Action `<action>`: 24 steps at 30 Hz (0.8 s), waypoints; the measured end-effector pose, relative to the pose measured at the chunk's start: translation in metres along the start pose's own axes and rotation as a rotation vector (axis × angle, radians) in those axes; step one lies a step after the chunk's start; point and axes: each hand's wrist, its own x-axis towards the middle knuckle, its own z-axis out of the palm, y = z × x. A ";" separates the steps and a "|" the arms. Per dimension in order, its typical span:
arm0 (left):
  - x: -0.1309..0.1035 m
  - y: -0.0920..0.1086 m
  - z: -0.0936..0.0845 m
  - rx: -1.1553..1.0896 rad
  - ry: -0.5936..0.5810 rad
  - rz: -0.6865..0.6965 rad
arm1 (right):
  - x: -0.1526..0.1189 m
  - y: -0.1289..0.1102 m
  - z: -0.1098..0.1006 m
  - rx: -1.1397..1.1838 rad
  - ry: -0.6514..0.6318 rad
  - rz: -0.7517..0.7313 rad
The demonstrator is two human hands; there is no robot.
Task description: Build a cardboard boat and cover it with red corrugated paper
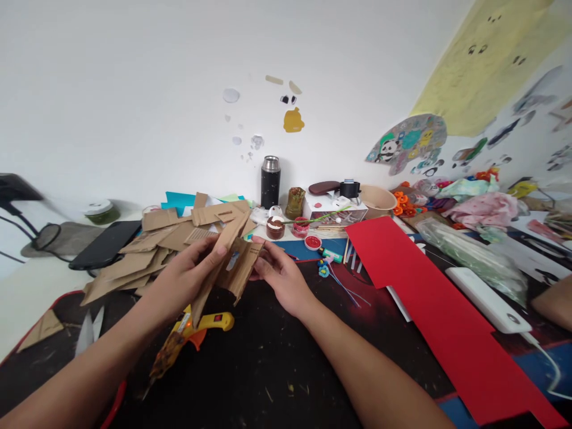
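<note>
Above the dark table, my left hand (203, 262) grips a folded piece of cardboard (239, 271) by its long left strip. My right hand (279, 268) pinches the same cardboard at its right edge, thumb and fingers closed on it. A shiny patch, possibly glue, shows on the inner face. Under my left wrist lies a yellow glue gun (217, 322) with an orange trigger, its nozzle toward the lower left. Scissors (89, 330) rest farther left, partly hidden by my left forearm. Behind my left hand is a heap of cut cardboard pieces (134, 265).
Red card (429, 298) stretches along the right beside a white power strip (489, 298). Against the wall stand a black flask (270, 185) and small paint pots (275, 227). A black phone (105, 244) lies left. A bowl (378, 199) and crafts fill the back right.
</note>
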 end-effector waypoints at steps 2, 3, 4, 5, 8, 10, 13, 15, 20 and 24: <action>0.002 -0.003 -0.002 -0.016 0.035 -0.056 | 0.000 -0.003 0.000 -0.006 0.007 -0.004; 0.003 -0.004 -0.003 -0.033 0.060 -0.097 | 0.000 -0.004 0.000 -0.013 0.015 -0.009; 0.004 -0.006 -0.004 -0.055 0.084 -0.138 | -0.001 -0.005 0.000 -0.022 0.019 -0.014; 0.005 -0.008 -0.005 -0.079 0.101 -0.176 | -0.001 -0.006 0.000 -0.031 0.020 -0.021; 0.009 -0.012 -0.010 -0.149 0.084 -0.246 | 0.000 -0.008 0.000 -0.057 0.022 -0.041; 0.011 -0.014 -0.013 -0.167 0.061 -0.266 | 0.000 -0.009 -0.001 -0.086 0.034 -0.040; 0.013 -0.015 -0.015 -0.175 0.075 -0.264 | 0.000 -0.011 -0.003 -0.132 0.049 -0.035; 0.013 -0.014 -0.017 -0.180 0.092 -0.257 | -0.001 -0.013 -0.004 -0.146 0.056 -0.046; 0.011 -0.011 -0.018 -0.130 0.092 -0.227 | -0.002 -0.016 -0.002 -0.119 0.031 -0.061; 0.008 -0.003 -0.016 -0.107 0.046 -0.212 | -0.002 -0.018 0.000 -0.142 0.029 -0.035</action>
